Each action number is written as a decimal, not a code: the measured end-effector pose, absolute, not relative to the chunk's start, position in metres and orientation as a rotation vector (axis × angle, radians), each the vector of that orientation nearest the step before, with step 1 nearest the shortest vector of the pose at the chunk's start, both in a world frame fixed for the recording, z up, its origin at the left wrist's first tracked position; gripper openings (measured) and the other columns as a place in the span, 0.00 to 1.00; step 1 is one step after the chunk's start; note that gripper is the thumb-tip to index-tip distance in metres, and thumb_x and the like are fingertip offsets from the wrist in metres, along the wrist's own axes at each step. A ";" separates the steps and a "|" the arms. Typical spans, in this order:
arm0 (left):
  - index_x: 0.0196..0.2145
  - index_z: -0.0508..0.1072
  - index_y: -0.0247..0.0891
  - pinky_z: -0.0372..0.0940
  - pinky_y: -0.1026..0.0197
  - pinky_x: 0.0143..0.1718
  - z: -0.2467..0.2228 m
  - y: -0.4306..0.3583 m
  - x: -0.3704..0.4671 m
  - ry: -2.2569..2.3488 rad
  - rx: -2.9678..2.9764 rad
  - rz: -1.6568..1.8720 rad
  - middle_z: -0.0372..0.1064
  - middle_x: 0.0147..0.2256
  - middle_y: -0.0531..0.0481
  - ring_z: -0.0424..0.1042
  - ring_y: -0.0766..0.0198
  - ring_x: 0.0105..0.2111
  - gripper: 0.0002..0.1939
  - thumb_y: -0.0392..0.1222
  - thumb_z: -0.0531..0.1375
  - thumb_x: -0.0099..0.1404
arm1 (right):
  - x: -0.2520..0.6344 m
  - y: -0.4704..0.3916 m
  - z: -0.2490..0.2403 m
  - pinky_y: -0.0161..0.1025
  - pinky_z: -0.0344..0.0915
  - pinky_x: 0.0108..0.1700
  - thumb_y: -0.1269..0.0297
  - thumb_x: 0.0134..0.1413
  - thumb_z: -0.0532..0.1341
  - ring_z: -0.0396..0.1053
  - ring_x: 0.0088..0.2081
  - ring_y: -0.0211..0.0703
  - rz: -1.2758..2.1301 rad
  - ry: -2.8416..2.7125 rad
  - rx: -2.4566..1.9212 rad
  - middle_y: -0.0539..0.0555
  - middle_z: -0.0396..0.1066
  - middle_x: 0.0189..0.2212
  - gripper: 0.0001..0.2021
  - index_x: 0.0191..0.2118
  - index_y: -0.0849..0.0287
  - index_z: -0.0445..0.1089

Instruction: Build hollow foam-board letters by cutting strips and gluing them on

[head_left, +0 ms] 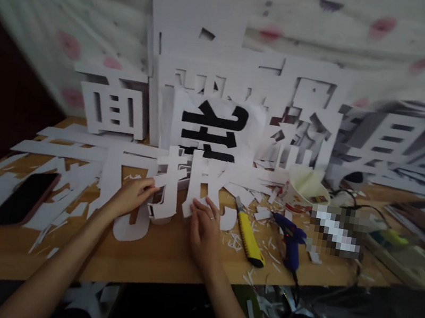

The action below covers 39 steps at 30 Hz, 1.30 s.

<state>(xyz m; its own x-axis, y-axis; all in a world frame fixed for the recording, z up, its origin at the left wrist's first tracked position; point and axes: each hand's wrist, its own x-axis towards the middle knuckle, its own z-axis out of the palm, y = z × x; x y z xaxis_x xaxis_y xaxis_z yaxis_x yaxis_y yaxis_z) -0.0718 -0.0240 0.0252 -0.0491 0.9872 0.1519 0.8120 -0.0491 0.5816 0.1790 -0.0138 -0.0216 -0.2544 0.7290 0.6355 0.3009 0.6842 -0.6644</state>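
Note:
Near the table's front edge, a white cut-out character piece (171,187) with raised side strips stands in front of me. My left hand (135,194) pinches its left side between thumb and fingers. My right hand (205,228) has its fingers together on the lower edge of a second white cut-out part (207,177), just right of the first. Behind them leans a white sheet printed with black strokes (213,127). A flat white curved piece (131,227) lies under my left hand. To the right are a yellow cutter knife (248,237) and a blue glue gun (291,238).
A dark phone (24,199) lies at the left among paper strips. Finished white characters (114,106) stand at the back. A paper bowl (304,192) is right of centre. Paper scraps litter the wooden table (162,269). Another person's hand (424,222) shows at the far right.

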 end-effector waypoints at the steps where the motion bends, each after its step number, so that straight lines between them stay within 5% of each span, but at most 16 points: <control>1: 0.21 0.60 0.42 0.53 0.61 0.30 0.024 -0.024 -0.072 1.919 1.904 0.793 0.61 0.21 0.54 0.62 0.60 0.25 0.19 0.55 0.52 0.64 | 0.179 -0.014 -0.021 0.59 0.63 0.61 0.71 0.66 0.54 0.60 0.63 0.51 0.513 -1.834 -0.817 0.55 0.75 0.51 0.13 0.48 0.53 0.74; 9: 0.20 0.67 0.43 0.60 0.61 0.30 0.027 -0.023 -0.071 1.883 1.773 0.840 0.67 0.22 0.52 0.66 0.58 0.27 0.22 0.61 0.56 0.61 | 0.180 -0.017 -0.016 0.55 0.63 0.62 0.73 0.65 0.55 0.60 0.63 0.48 0.529 -1.815 -0.823 0.53 0.75 0.51 0.14 0.50 0.52 0.73; 14: 0.23 0.74 0.42 0.63 0.60 0.31 0.020 -0.025 -0.068 1.952 1.416 1.109 0.73 0.24 0.51 0.70 0.56 0.29 0.18 0.60 0.66 0.50 | 0.181 -0.016 -0.018 0.56 0.63 0.62 0.73 0.65 0.55 0.60 0.63 0.49 0.544 -1.823 -0.821 0.53 0.75 0.51 0.15 0.51 0.52 0.73; 34: 0.22 0.72 0.36 0.70 0.58 0.31 0.015 -0.026 -0.061 1.619 0.830 1.497 0.72 0.23 0.49 0.72 0.63 0.24 0.28 0.63 0.73 0.36 | 0.185 -0.017 -0.024 0.61 0.62 0.61 0.70 0.63 0.58 0.55 0.65 0.55 0.415 -1.869 -0.752 0.56 0.68 0.58 0.12 0.50 0.53 0.70; 39: 0.25 0.72 0.34 0.69 0.61 0.30 0.036 -0.049 -0.057 1.564 0.792 1.578 0.72 0.23 0.50 0.71 0.64 0.24 0.28 0.61 0.73 0.38 | 0.191 -0.018 -0.018 0.56 0.65 0.55 0.73 0.61 0.57 0.65 0.55 0.52 0.303 -1.719 -0.697 0.57 0.72 0.49 0.12 0.47 0.53 0.71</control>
